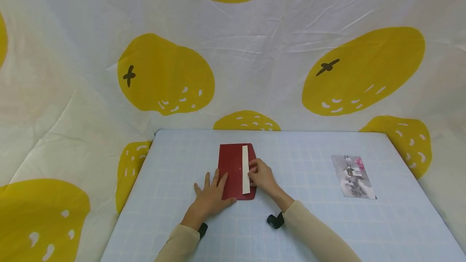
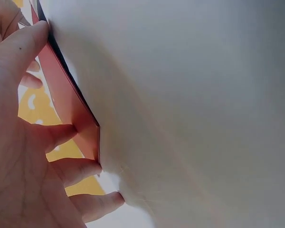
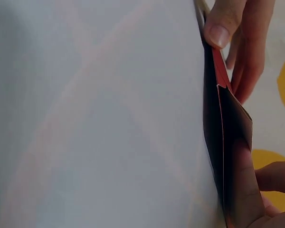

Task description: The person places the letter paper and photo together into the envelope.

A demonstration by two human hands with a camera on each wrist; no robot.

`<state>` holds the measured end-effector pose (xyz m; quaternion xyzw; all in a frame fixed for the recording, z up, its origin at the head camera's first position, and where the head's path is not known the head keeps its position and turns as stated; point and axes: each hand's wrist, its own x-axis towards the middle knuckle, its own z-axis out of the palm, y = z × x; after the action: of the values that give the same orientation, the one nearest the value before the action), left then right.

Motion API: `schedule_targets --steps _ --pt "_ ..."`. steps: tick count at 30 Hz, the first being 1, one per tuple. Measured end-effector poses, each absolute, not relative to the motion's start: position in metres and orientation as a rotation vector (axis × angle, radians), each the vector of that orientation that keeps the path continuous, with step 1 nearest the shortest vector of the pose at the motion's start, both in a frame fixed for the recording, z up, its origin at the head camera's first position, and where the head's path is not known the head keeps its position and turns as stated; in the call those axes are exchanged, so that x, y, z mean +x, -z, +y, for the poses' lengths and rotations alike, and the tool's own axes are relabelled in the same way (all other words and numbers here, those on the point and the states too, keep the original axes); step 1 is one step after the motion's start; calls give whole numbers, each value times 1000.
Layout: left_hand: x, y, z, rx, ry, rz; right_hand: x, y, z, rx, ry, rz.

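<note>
A red envelope [image 1: 231,157] lies on the table, a long white strip [image 1: 245,165] running along its right-hand flap. My left hand [image 1: 211,197] rests on the envelope's left side with its fingers spread. In the left wrist view, the thumb of the left hand [image 2: 19,142] touches the envelope's near edge [image 2: 69,90]. At the flap's right edge, beside the strip, my right hand [image 1: 263,177] has its fingers curled and pinches the edge. The right wrist view shows the flap [image 3: 240,116] raised, with a finger of the right hand [image 3: 249,190] against its underside.
A grey picture card [image 1: 354,176] with a pink flower lies on the right part of the table. The table [image 1: 298,153] has a pale blue checked cover. Behind it hangs a white cloth [image 1: 255,64] with yellow fruit prints. Dark bands are on both wrists.
</note>
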<state>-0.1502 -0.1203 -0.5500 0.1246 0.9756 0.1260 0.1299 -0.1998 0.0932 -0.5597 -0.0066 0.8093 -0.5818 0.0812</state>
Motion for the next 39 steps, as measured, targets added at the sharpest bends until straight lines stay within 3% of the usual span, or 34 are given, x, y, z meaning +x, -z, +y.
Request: schedule_targets --steps 39 --pt "-151 548 -119 370 -366 2833 -189 552 95 -88 1649 2401"
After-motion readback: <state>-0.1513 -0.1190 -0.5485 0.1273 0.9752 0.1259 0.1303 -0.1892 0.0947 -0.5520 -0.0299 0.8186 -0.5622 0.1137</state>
